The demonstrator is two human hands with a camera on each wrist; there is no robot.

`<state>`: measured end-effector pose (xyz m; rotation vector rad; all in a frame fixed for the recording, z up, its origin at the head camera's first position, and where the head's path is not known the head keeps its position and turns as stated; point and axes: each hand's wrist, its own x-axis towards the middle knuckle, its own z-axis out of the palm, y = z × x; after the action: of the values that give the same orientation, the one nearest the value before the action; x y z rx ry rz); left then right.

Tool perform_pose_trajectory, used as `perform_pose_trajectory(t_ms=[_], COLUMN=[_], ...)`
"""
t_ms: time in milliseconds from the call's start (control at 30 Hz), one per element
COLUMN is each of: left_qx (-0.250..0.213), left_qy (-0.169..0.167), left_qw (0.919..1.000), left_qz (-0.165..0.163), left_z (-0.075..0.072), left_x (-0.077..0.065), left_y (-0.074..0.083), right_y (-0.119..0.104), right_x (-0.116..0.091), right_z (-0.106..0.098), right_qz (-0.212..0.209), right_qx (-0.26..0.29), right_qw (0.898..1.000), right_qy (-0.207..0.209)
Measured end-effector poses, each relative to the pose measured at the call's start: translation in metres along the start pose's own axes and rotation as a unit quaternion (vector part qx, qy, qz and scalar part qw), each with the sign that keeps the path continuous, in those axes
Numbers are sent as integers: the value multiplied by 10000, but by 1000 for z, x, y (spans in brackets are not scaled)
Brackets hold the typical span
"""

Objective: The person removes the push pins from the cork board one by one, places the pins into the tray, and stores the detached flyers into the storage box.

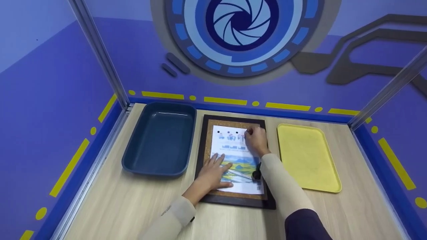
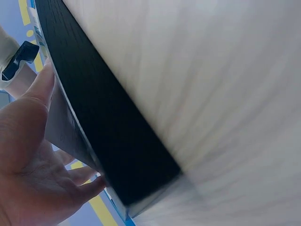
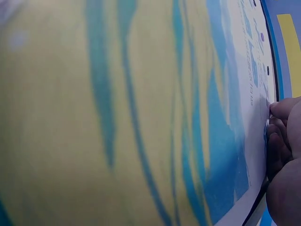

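A printed sheet (image 1: 230, 190) with a landscape picture lies on a cork board (image 1: 208, 143) with a dark frame (image 1: 233, 201). Several small round pins (image 1: 237, 132) sit in a row along its top edge, two dark and one purplish. My left hand (image 1: 210, 171) rests on the lower left of the sheet with its fingers spread. In the left wrist view, this hand (image 2: 28, 165) is beside the frame's dark edge. At the sheet's upper right corner, my right hand (image 1: 257, 140) pinches a small dark pin, mostly hidden by the fingertips (image 3: 277, 110).
A deep dark blue tray (image 1: 160, 173) stands left of the board. To the right lies a shallow yellow tray (image 1: 307, 160). Purple printed wall panels (image 1: 133, 60) and metal posts (image 1: 100, 53) border the wooden table (image 1: 110, 206).
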<state>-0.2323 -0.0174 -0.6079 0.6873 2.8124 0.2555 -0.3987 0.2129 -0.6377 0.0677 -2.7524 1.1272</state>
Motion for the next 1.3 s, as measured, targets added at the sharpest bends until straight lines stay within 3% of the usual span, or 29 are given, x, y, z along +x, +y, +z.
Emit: perform_pose_trajectory(t_ms=[533, 700, 1000, 1300], left_qx=[-57, -23, 24, 61], left_qy=[43, 26, 13, 14], left_qw=[10000, 10000, 10000, 10000], left_qz=[-1, 24, -17, 65], left_z=[3, 2, 1, -1], left_x=[2, 1, -1, -2], left_y=[-2, -1, -3, 0], right_y=[5, 5, 0, 2], right_x=[3, 4, 7, 5], right_z=[1, 0, 2, 1], right_qz=[-119, 55, -23, -95], right_qx=[24, 75, -182, -100], right_qw=[9998, 9999, 9997, 9998], right_qy=[145, 48, -150, 122])
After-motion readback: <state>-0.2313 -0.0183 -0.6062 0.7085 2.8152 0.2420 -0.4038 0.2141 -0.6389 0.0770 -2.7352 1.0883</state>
